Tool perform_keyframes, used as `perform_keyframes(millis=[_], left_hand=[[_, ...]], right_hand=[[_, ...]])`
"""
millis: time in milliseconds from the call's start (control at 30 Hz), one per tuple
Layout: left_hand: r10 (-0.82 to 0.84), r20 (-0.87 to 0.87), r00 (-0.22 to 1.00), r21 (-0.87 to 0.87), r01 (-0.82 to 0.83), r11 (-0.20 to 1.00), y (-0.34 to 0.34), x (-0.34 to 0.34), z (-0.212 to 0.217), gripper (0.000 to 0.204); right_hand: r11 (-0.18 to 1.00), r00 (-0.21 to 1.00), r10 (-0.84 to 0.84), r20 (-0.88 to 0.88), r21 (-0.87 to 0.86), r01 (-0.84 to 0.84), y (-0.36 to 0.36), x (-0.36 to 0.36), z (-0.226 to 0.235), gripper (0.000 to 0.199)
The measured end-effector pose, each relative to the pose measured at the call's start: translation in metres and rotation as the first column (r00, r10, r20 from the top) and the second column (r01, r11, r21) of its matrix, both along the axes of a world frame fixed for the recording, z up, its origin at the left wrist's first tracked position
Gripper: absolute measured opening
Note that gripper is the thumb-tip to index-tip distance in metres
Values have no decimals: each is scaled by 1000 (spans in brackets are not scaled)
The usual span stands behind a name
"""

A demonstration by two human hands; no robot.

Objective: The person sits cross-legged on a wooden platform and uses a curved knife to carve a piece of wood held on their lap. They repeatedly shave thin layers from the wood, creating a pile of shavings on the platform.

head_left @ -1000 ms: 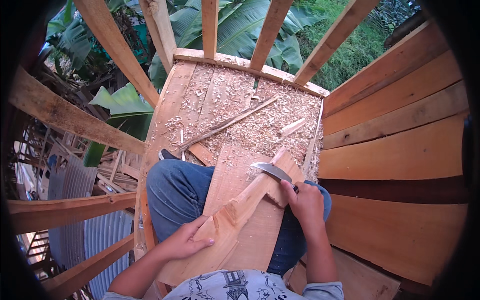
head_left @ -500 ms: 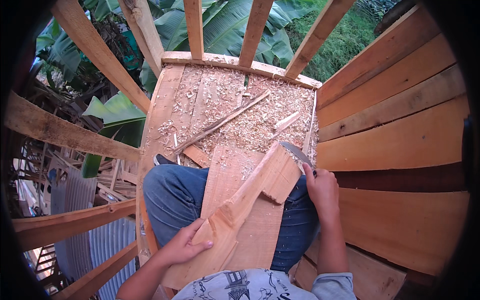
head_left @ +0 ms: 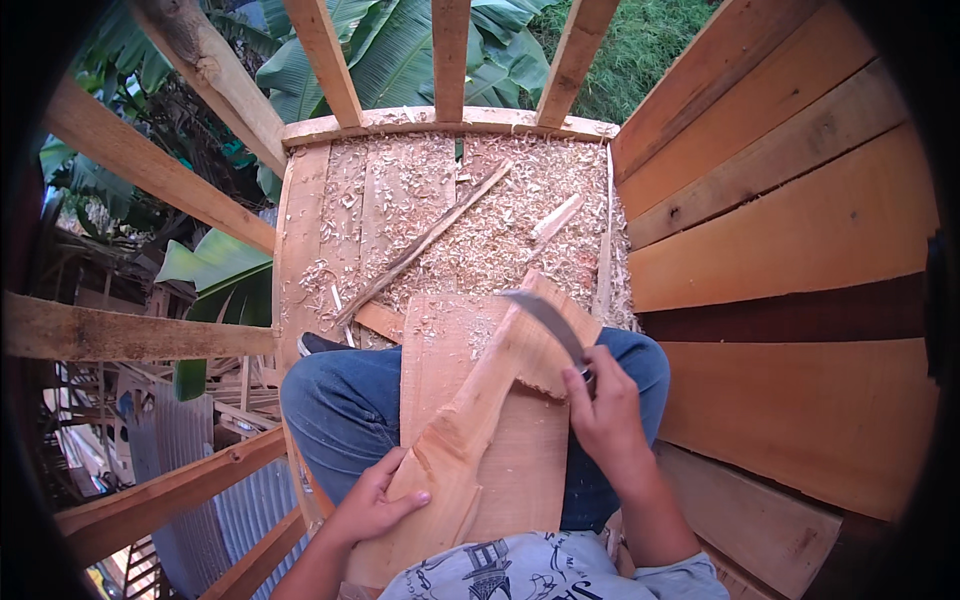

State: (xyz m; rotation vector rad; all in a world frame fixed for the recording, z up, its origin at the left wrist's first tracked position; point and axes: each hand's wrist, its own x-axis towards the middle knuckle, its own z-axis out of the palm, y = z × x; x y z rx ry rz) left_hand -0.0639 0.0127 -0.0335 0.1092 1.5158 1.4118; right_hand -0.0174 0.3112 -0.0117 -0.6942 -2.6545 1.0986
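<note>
The left hand (head_left: pixel 375 500) has its fingers wrapped tight on the near end of a carved wood piece (head_left: pixel 480 400) that lies on a board (head_left: pixel 440 350) over the person's lap. The right hand (head_left: pixel 605 415) has its fingers shut around a knife (head_left: pixel 545 318), whose blade rests on the wood just beyond them. Past both hands, shavings (head_left: pixel 500 230) and a long stick (head_left: pixel 425 245) cover the floor (head_left: pixel 300 240).

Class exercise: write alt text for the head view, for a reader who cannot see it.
A seated person's right hand holds a curved blade against a carved wooden piece steadied by the left hand, over a shaving-strewn plank floor.
</note>
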Motion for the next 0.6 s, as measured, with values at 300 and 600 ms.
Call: perform_keyframes(millis=[300, 600], left_hand=[[18, 34, 999, -33, -17, 999, 3, -1, 1, 51], [18, -20, 1000, 5, -18, 1000, -7, 1, -6, 50]], right_hand=[[923, 895, 247, 373, 192, -334, -23, 10, -5, 42], [951, 935, -117, 335, 309, 8, 29, -4, -9, 50]])
